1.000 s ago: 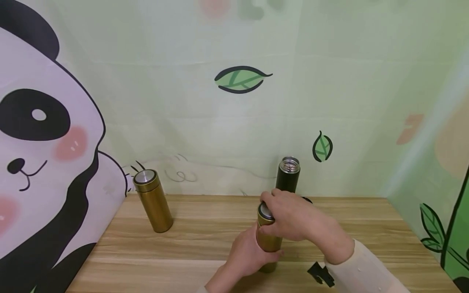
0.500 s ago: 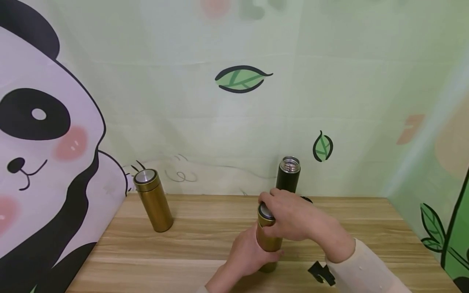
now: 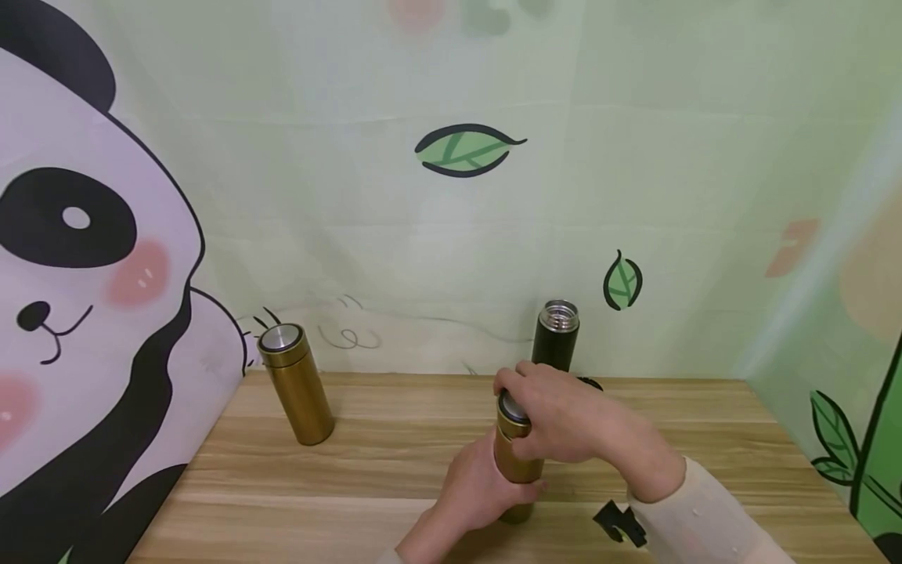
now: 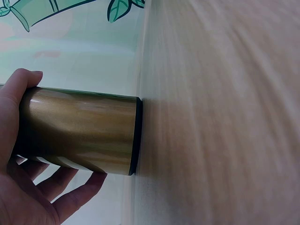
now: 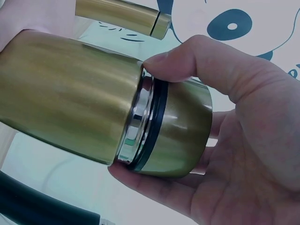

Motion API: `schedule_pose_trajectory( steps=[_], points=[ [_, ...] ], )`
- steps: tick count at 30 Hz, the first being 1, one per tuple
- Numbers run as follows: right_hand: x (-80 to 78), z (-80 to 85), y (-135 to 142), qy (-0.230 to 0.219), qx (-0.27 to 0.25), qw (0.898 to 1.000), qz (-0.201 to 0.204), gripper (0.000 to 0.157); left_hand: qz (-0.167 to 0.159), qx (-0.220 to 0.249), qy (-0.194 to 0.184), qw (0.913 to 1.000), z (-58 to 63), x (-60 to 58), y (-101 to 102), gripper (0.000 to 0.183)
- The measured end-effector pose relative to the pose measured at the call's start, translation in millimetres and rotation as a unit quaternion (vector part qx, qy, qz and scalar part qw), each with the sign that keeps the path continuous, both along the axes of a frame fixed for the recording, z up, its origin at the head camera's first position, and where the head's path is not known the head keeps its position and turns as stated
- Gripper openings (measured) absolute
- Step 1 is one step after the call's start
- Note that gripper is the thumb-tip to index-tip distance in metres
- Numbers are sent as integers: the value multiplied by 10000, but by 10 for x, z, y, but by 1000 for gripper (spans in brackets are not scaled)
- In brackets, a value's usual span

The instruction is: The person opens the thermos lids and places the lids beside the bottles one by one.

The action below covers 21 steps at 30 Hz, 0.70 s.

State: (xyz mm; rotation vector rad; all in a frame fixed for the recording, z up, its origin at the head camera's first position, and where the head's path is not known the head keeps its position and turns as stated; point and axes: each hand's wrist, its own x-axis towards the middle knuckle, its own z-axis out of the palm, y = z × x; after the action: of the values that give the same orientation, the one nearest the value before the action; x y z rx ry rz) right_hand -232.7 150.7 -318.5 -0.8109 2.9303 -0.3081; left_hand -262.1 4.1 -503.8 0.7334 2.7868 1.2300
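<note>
My left hand grips the lower body of a gold thermos bottle, which stands upright with its base on the table. From above, my right hand holds the bottle's gold lid, fingers and thumb curled round it. A silver neck and a black ring show between lid and body in the right wrist view, so the lid is not flush with the body. The thumb and a fingertip of that hand reach the edge of the body. In the head view my right hand hides part of the lid.
A second gold thermos, lid on, stands at the left on the wooden table. Behind my right hand is a black thermos with an uncovered mouth. A small black piece lies by my right sleeve. A panda-print backdrop rises behind.
My right hand's fingers have turned slightly leftward round the lid, its thumb shifting a little right. The left hand and bottle look the same.
</note>
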Motion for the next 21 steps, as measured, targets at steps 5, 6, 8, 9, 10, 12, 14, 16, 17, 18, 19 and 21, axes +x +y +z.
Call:
schedule_pose_trajectory(
  steps=[5,6,8,9,10,12,14,16,17,18,19,21],
  points=[
    [-1,24,21,-128,-124,9998,116,49,22,37,5,10000,-7,4,1,67],
    [1,30,27,-122,-151,9997,150,49,26,48,12,10000,-7,6,0,67],
    [5,39,42,-94,-199,9995,210,48,44,50,48,10000,-6,13,2,67],
    [7,43,48,-79,-218,9995,230,48,53,41,79,9999,-3,17,2,67],
    [8,44,51,-71,-230,9994,240,48,67,42,100,9999,0,20,-1,67],
    [8,46,49,-108,-267,9993,234,48,70,49,120,9999,8,24,-8,67],
    [5,45,45,-179,-302,9992,214,48,73,40,144,9999,11,26,-13,66],
    [6,44,43,-237,-332,9990,199,49,66,33,159,9998,11,27,-14,65],
    [5,42,44,-229,-331,9990,197,49,62,35,161,9998,11,28,-13,66],
    [5,41,45,-224,-332,9990,199,49,59,38,163,9998,10,28,-12,66],
    [4,39,47,-201,-328,9991,197,49,57,38,171,9998,9,28,-11,67],
    [4,39,54,-153,-329,9991,203,49,52,47,168,9998,7,27,-8,67]
  ],
)
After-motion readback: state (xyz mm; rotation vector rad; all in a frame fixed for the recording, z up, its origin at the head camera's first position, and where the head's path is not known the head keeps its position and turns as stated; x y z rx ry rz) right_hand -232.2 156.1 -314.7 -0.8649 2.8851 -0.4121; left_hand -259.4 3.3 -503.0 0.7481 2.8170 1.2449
